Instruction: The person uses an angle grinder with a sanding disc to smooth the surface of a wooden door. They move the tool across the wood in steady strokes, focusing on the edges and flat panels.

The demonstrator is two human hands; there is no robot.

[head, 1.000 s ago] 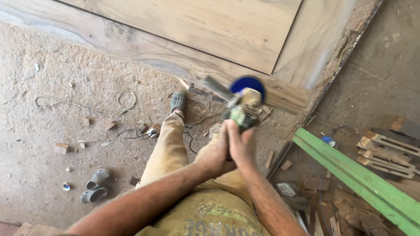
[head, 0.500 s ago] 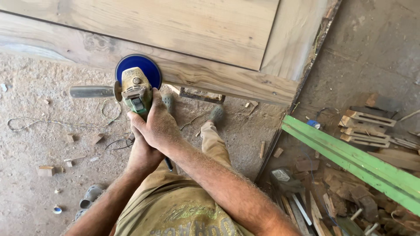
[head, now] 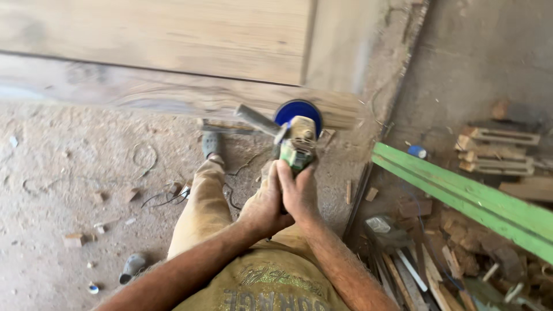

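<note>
Both hands, left hand and right hand, clamp the grinder body; blue disc just ahead, against the wooden door panel edge.

Bare dusty forearms, tan trousers, olive printed shirt, grey clog

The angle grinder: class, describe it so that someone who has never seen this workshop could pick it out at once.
Start at the big wooden door panel lying across the top of the view and follow its lower rail rightwards. There both hands, the left hand and right hand, clasp the angle grinder. Its round blue disc and grey side handle set it apart from the dusty timber scraps around.
</note>
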